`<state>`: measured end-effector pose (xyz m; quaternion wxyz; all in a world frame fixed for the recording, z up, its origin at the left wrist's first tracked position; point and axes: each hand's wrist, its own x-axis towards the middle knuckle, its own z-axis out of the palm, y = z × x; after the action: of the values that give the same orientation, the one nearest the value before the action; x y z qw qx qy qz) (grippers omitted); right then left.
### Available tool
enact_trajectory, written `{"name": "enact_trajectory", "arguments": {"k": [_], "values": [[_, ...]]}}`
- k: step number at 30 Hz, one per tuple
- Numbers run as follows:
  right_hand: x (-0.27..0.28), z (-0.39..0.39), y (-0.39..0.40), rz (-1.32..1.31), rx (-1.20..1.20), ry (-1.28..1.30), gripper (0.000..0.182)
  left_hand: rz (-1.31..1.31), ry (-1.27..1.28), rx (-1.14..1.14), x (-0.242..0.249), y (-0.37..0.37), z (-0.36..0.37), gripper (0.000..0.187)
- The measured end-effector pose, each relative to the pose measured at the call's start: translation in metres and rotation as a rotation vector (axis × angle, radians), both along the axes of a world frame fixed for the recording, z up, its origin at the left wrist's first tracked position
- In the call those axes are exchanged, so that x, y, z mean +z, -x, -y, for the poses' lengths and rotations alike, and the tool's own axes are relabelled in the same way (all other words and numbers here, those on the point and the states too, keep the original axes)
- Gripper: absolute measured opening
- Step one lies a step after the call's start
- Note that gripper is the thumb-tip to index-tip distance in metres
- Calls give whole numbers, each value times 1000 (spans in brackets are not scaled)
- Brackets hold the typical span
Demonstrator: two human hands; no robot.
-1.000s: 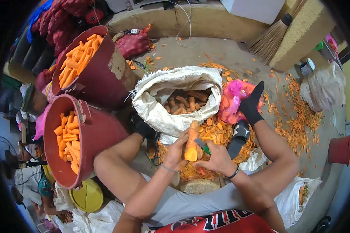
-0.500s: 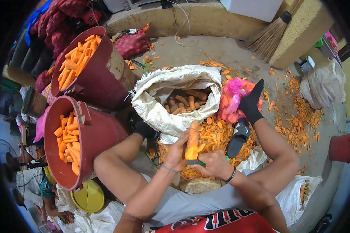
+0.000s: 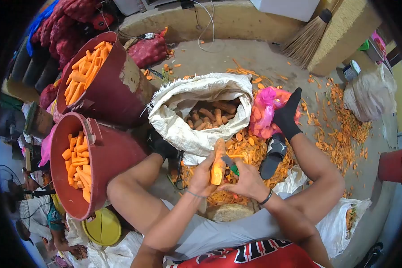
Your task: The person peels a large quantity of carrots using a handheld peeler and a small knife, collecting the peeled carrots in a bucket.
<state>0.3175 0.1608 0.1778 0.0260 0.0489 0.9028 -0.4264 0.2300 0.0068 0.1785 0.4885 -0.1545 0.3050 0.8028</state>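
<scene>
My left hand [image 3: 202,178] is closed around a carrot [image 3: 218,156], which points away from me. The carrot's near end is cut to bright orange, while its far end keeps a duller skin. My right hand [image 3: 250,181] grips a green-handled knife [image 3: 228,161], its grey blade close against the carrot's right side; the fingers hide part of the handle. Beyond both hands stands an open white sack [image 3: 174,129] with several unpeeled carrots [image 3: 207,117] inside. Orange peelings [image 3: 250,152] lie heaped on the floor below and behind my hands.
Two red tubs [image 3: 116,165] of peeled carrots [image 3: 79,165] stand tilted at my left. A pink bag [image 3: 263,111] and a black slipper [image 3: 274,157] lie near my right foot. A broom [image 3: 306,42] leans at the back. A yellow lid [image 3: 102,227] lies left; another person's arm [image 3: 60,241] shows lower left.
The knife has moved from the carrot's near end up along its right side, and its blade now points away. My right hand has opened its thumb outward. The left hand still holds the carrot.
</scene>
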Motion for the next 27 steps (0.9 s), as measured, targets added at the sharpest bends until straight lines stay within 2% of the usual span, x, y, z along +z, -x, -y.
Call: {"name": "enact_trajectory", "arguments": {"k": [3,6,12,17,19,27], "values": [[0,-1,0,-35,14,-13,82,-22,77,18,-7,-1,1,40],[-4,1,-1,-121,37,-55,69,-49,124,92,-11,-3,-4,44],[-3,11,-10,-118,159,-153,47,-118,73,1,-24,0,4,41],[-5,10,-12,-164,156,-112,48,-155,132,111,-10,5,-4,43],[-10,8,-13,-134,59,-16,51,-177,140,121,-9,8,-2,45],[-7,1,0,-73,-27,1,73,-142,121,110,-10,1,-6,48]]}}
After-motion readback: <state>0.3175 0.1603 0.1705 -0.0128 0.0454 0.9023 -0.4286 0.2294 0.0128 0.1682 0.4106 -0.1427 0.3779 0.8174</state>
